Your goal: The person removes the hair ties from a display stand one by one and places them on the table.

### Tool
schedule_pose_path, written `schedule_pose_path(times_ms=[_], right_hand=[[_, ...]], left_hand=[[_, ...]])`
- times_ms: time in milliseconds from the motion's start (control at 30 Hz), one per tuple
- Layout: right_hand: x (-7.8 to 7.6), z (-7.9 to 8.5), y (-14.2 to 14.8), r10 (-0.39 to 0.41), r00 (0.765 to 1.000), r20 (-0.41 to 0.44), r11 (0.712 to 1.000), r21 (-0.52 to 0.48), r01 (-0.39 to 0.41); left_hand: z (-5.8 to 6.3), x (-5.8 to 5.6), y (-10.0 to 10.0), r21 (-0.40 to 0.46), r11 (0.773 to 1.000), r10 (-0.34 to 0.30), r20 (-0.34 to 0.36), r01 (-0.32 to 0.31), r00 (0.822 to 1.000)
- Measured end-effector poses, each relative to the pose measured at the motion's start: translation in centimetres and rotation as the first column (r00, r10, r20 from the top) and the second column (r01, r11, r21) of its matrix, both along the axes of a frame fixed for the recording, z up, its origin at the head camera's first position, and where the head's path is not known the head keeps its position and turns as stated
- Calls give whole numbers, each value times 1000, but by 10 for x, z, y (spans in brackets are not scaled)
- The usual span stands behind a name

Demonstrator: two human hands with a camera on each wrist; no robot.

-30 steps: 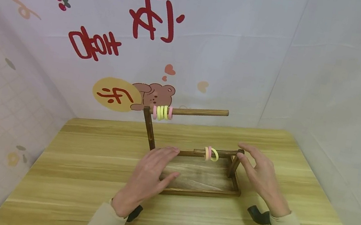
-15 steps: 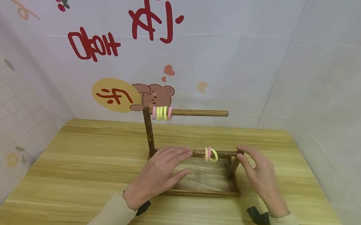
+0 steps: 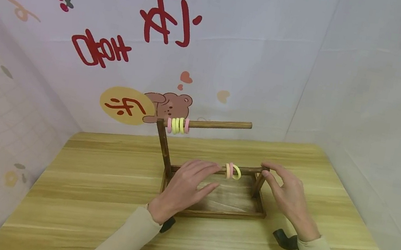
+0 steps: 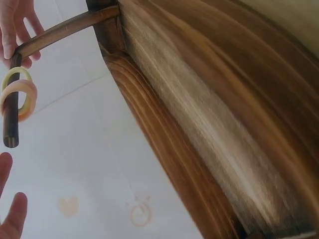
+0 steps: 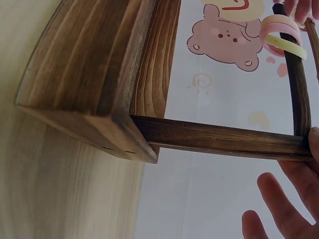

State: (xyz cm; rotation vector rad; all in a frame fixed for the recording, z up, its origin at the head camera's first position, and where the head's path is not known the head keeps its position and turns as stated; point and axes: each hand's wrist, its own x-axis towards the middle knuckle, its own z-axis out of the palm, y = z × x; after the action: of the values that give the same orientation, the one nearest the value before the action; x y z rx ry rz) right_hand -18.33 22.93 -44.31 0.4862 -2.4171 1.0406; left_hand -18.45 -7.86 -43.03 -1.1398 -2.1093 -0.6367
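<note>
A dark wooden rack has a lower bar (image 3: 250, 170) on a short post (image 3: 258, 186) and an upper bar (image 3: 222, 125) on a tall post (image 3: 163, 147). Hair ties (image 4: 31, 94) in orange, pink and yellow hang on the lower bar. My left hand (image 3: 184, 186) is by that bar's free end, fingers extended; the left wrist view shows its fingertips just apart from the end. With thumb and fingers, my right hand (image 3: 289, 194) pinches the top of the short post. Several pink and yellow hair ties (image 3: 178, 126) sit together at the upper bar's post end.
The rack's shallow tray base (image 3: 221, 214) rests on a wood-grain table (image 3: 93, 204). Behind it stands a white wall sheet (image 3: 263, 78) with red characters and a printed bear. Black wrist mounts (image 3: 286, 240) stick out below each sleeve.
My left hand has moved right along the lower bar to its free end. The right hand stays at the short post, and the hair ties remain in place.
</note>
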Motion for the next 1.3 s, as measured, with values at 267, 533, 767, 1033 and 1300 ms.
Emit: schedule_pose_path(times_ms=[267, 533, 767, 1033, 1300], right_hand=[[0, 1, 0, 7, 1000, 7, 1000, -6, -7], [-1, 2, 1, 9, 1000, 19, 1000, 0, -9], [-1, 2, 2, 9, 1000, 19, 1000, 8, -9], [-1, 1, 3, 21, 1000, 13, 1000, 15, -21], [-2, 2, 4, 40, 999, 7, 999, 6, -40]], left_hand=[[0, -5, 10, 9, 1000, 25, 191, -28, 981], [1, -8, 21, 16, 998, 45, 487, -60, 872], [2, -11, 28, 22, 995, 64, 632, -101, 773], [-1, -16, 32, 49, 993, 49, 637, -104, 769], [-3, -18, 35, 54, 994, 44, 620, -99, 784]])
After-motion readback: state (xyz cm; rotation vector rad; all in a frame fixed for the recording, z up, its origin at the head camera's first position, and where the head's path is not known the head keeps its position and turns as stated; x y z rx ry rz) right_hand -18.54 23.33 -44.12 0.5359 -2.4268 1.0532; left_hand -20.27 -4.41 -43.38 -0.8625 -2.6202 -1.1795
